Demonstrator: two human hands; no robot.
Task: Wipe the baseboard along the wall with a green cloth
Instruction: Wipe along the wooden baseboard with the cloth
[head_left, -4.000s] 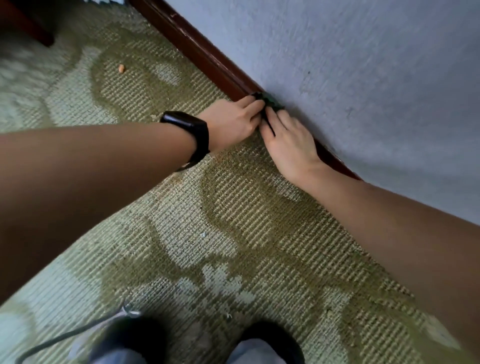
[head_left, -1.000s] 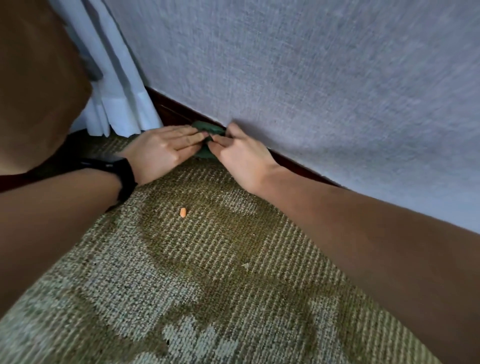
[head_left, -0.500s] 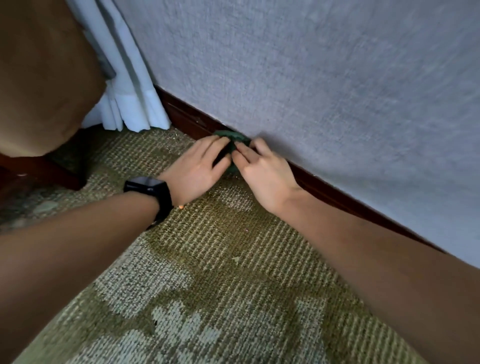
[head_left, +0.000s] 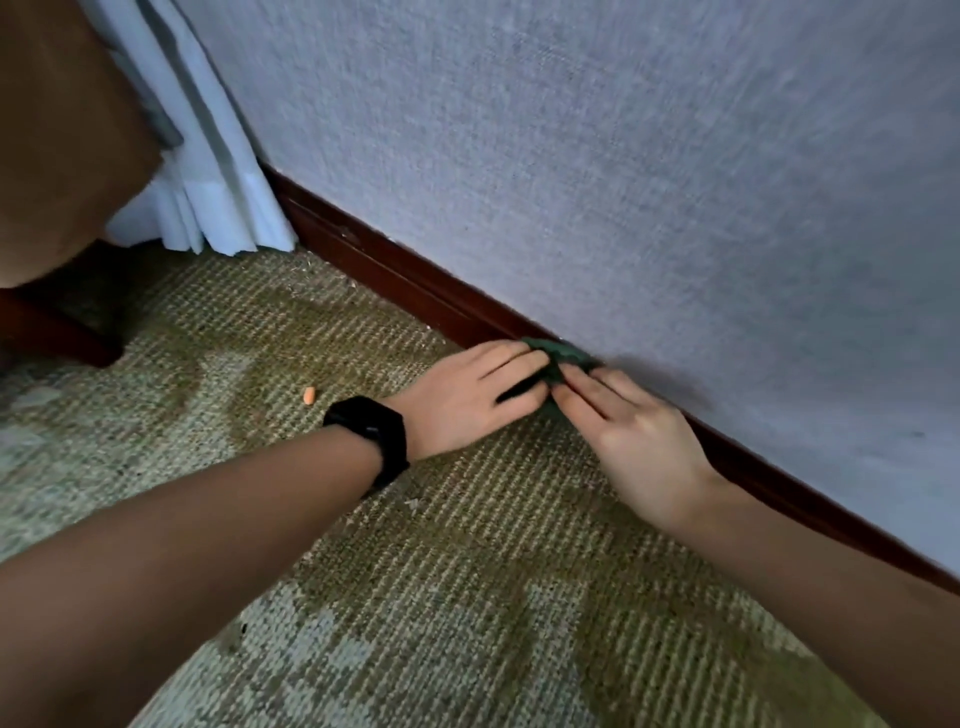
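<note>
A dark red-brown baseboard (head_left: 395, 270) runs diagonally along the foot of the grey textured wall (head_left: 623, 156). A small green cloth (head_left: 563, 358) is bunched against the baseboard, mostly hidden under my fingers. My left hand (head_left: 467, 397), with a black watch on its wrist, presses on the cloth from the left. My right hand (head_left: 634, 441) presses on it from the right, fingertips meeting the left hand's.
Patterned green and beige carpet (head_left: 415, 571) covers the floor. A small orange bit (head_left: 309, 396) lies on it left of my left wrist. White curtain folds (head_left: 208, 197) hang at the upper left beside a brown upholstered chair (head_left: 62, 156) with a dark wooden leg (head_left: 57, 332).
Both hands and the cloth have slid right along the baseboard, away from the curtain. More bare baseboard now shows to their left, and the orange bit lies farther left of my wrist.
</note>
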